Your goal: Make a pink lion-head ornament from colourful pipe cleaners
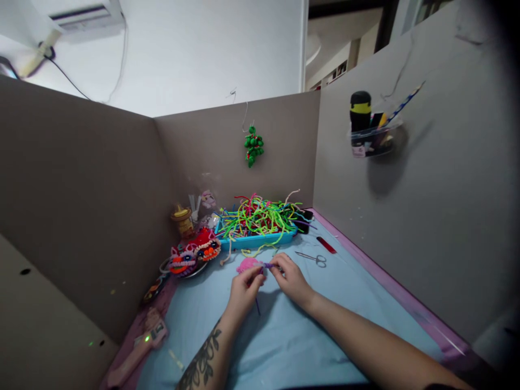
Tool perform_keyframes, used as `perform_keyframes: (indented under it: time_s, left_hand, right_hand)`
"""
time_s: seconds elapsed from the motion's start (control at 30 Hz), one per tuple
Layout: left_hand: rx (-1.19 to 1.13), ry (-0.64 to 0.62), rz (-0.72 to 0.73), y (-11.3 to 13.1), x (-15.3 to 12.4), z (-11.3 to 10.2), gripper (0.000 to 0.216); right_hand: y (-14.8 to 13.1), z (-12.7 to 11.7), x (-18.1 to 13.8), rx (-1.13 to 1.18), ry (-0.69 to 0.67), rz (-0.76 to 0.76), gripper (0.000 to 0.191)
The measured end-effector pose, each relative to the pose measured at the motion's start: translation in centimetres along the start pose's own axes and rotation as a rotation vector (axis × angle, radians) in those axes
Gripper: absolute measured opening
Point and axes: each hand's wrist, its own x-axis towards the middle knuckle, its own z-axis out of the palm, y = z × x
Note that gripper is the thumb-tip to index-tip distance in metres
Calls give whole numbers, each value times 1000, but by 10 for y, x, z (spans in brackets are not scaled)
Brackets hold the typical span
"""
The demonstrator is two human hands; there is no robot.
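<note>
Both hands meet over the blue cloth, just in front of the tray. My left hand (245,288) is closed in a pinch on a purple pipe cleaner (267,265), and one purple end hangs down below its fingers. My right hand (291,279) pinches the same pipe cleaner from the other side. Directly behind the left fingers is a pink fuzzy piece (247,264), partly covered by them; whether it is joined to the purple one I cannot tell. Small scissors (312,258) lie to the right of my right hand.
A blue tray (260,239) heaped with colourful pipe cleaners (264,216) stands at the back. Finished fuzzy figures (183,261) sit on the left. A red strip (326,245) lies on the right. A pink glue gun (142,346) rests front left. Grey panels surround the table.
</note>
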Motion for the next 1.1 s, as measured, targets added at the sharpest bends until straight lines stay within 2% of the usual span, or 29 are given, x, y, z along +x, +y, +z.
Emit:
perform_keyframes:
  time_s: [0.47, 0.8, 1.0, 1.1]
  left_hand:
    - [126, 15, 118, 0, 1, -2, 20]
    - [167, 134, 114, 11, 0, 3, 15]
    - [136, 123, 108, 6, 1, 1, 18]
    - [118, 115, 140, 5, 1, -1, 18]
  right_hand:
    - [-5, 3, -2, 17, 35, 23, 17]
    - [0, 10, -6, -64, 45, -54, 18]
    - [-2, 12, -8, -63, -11, -33, 15]
    - [-5, 9, -7, -11, -68, 5, 23]
